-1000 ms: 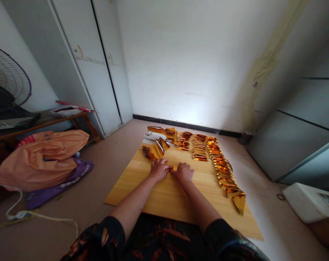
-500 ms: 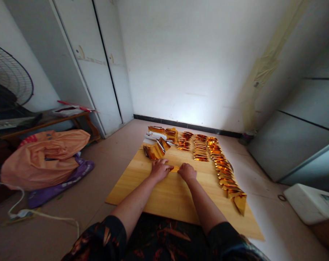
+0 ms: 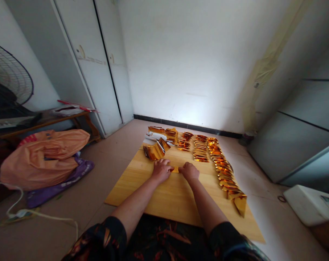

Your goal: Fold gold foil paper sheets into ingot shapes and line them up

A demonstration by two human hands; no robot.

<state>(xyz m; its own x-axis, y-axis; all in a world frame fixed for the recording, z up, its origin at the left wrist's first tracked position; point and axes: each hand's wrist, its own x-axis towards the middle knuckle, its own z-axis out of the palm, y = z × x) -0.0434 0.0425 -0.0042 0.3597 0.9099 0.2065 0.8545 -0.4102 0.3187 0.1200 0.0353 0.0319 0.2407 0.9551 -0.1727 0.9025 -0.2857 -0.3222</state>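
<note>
Between my two hands a small strip of gold foil paper [image 3: 176, 169] lies low over the wooden board [image 3: 169, 197]. My left hand [image 3: 161, 170] has its fingers closed on the strip's left end. On the right end, my right hand [image 3: 189, 171] pinches it with curled fingers. Just beyond my left hand is a stack of gold foil sheets [image 3: 153, 151], its edges curling up. Folded gold foil pieces [image 3: 221, 168] stand in a long row down the board's right side, with shorter rows [image 3: 201, 148] farther back.
A white roll [image 3: 155, 136] and more foil sheets [image 3: 172, 135] lie at the board's far left. On the floor to the left are an orange bag [image 3: 44, 159], a purple bag [image 3: 58, 185] and a cable [image 3: 55, 217]. A white box [image 3: 308, 204] stands at right.
Both hands have shifted slightly to the right, and their fingers have curled in more. The strip between them now shows flatter. The foil rows have not moved.
</note>
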